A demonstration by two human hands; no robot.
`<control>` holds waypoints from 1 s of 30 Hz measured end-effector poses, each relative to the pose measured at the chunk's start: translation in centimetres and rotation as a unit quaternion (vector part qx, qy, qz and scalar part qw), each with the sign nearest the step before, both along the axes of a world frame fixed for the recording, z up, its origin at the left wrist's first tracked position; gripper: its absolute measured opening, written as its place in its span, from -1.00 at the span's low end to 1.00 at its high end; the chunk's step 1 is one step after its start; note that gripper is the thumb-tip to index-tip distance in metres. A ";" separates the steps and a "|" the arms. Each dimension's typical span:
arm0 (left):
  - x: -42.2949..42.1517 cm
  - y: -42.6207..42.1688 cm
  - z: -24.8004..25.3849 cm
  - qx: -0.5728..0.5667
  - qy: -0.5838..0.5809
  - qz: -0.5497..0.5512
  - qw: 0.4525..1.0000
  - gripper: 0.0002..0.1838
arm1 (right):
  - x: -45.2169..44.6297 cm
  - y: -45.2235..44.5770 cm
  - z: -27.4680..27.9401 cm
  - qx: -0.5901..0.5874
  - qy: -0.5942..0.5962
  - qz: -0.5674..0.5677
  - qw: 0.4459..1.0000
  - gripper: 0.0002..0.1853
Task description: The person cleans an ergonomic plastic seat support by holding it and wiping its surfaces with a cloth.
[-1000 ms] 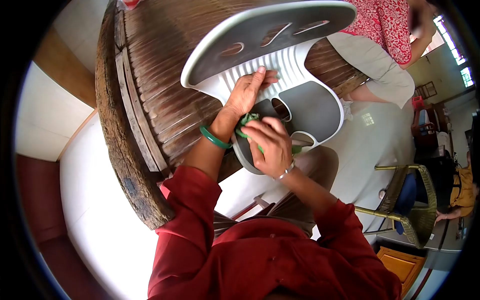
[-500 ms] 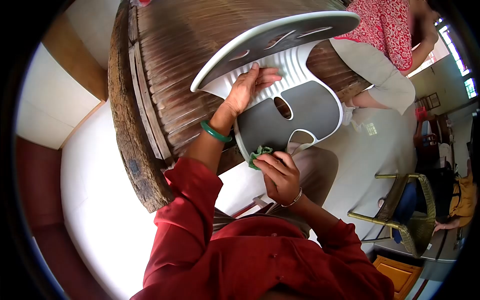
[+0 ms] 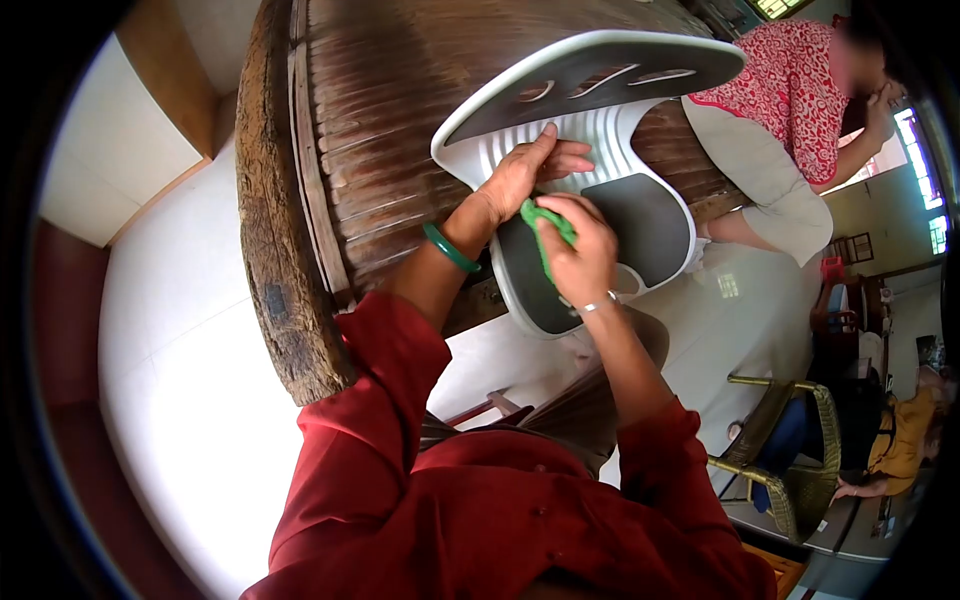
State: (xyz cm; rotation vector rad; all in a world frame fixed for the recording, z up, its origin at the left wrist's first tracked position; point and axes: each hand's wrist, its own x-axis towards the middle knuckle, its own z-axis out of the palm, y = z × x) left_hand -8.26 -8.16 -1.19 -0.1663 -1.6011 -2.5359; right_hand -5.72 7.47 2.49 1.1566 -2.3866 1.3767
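Note:
A white plastic seat with dark grey pads (image 3: 655,225) rests at the near edge of the slatted wooden bed, its curved backrest (image 3: 620,60) standing up on the far side. My left hand (image 3: 518,178) lies over the white ribbed bend between pad and backrest, fingers stretched out. In my right hand (image 3: 585,245) a bunched green cloth (image 3: 550,225) is pinched, pressed on the grey pad close beside the left wrist. The right hand covers the middle cut-out of the pad.
The bed's thick rough wooden beam (image 3: 275,250) runs along the left. A person in a red patterned top (image 3: 790,90) sits at the upper right. A woven chair (image 3: 800,450) stands at the lower right, near another person in a yellow top (image 3: 900,435).
My right hand has moved the green cloth from the pad's near edge up towards the ribbed bend. The left hand stays at the same part of the seat. The view has shifted slightly.

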 end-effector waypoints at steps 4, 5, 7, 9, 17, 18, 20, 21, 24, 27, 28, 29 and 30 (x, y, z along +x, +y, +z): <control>-0.3 -0.6 -0.3 0.032 0.004 0.009 0.999 -0.20 | 0.3 -2.2 -0.7 0.119 0.064 0.025 0.991 -0.74; -0.3 -0.6 -0.3 0.045 0.012 0.020 0.999 -0.19 | 0.2 -1.8 -0.8 0.130 0.069 0.050 0.988 -0.74; -0.3 -0.6 -0.2 0.048 0.003 0.038 0.998 -0.19 | 0.3 -1.5 -0.7 0.152 0.083 0.079 0.982 -0.77; -0.4 -0.3 0.0 0.042 -0.005 0.064 0.997 -0.20 | 0.3 -1.4 -0.8 0.149 0.089 0.088 0.981 -0.79; 0.0 0.1 -0.2 -0.045 0.013 0.110 0.993 -0.28 | 3.3 2.7 -1.2 0.108 0.092 0.141 0.980 -0.75; 0.1 0.2 -0.1 -0.046 0.012 0.109 0.993 -0.28 | 3.9 3.2 -1.1 0.104 0.101 0.141 0.979 -0.74; 0.3 0.3 0.2 -0.020 0.026 0.112 0.993 -0.30 | 4.5 4.1 -1.6 0.084 0.111 0.137 0.981 -0.73; 0.4 0.3 0.1 -0.028 0.029 0.111 0.993 -0.30 | 4.7 4.5 -1.7 0.084 0.117 0.137 0.980 -0.73; 0.7 0.7 -0.3 -0.051 0.039 0.136 0.989 -0.28 | 5.5 5.9 -2.0 0.075 0.118 0.135 0.981 -0.74; 0.7 0.6 -0.6 -0.102 0.044 0.132 0.985 -0.27 | 6.4 7.5 -2.6 0.076 0.106 0.125 0.984 -0.77; 0.8 0.8 -0.7 -0.115 0.044 0.130 0.984 -0.26 | 6.6 8.0 -2.8 0.076 0.103 0.123 0.984 -0.78; 0.8 0.8 -0.8 -0.112 0.044 0.132 0.984 -0.26 | 6.8 8.3 -2.9 0.074 0.102 0.119 0.985 -0.80; 0.8 0.8 -0.8 -0.117 0.041 0.131 0.984 -0.26 | 6.9 8.6 -2.9 0.076 0.102 0.119 0.985 -0.80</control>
